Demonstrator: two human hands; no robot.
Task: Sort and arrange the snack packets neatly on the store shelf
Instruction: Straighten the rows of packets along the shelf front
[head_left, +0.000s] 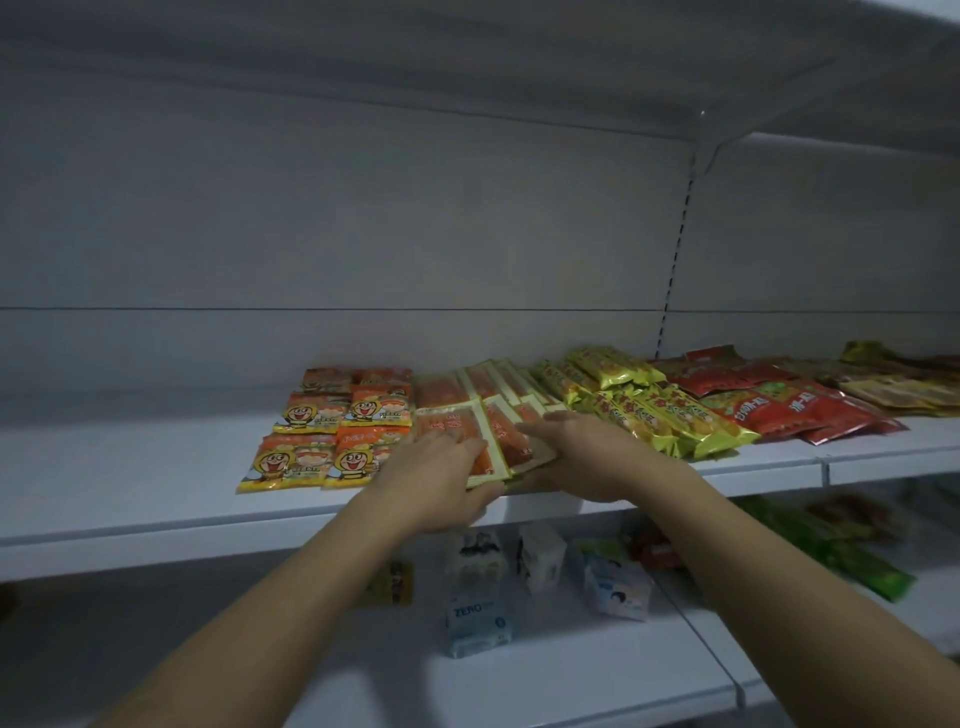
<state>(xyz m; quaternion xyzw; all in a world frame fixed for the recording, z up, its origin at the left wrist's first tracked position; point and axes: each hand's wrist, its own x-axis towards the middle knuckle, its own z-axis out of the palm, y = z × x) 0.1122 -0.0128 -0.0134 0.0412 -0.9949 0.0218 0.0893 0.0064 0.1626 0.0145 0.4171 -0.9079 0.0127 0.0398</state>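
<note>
At the front edge of the shelf (156, 501), the left hand (441, 470) pinches the orange packets (503, 437), thumb beneath; the right hand (592, 453) lies flat across them, fingers straight.

Shelf check: what's covered, cropped or soft

Left hand (441, 467) and right hand (587, 457) cover the front edges of the orange packets (449, 392). The left fingertips are smeared by motion, so the thumb grip is not readable. Print on those packets is too small to read. Lower-shelf cartons (540, 558) and green packets (841, 556) are blurred and partly behind the forearms. Brown packets (904, 387) at far right run off the frame edge. Both arms are cut off at the bottom edge.
</note>
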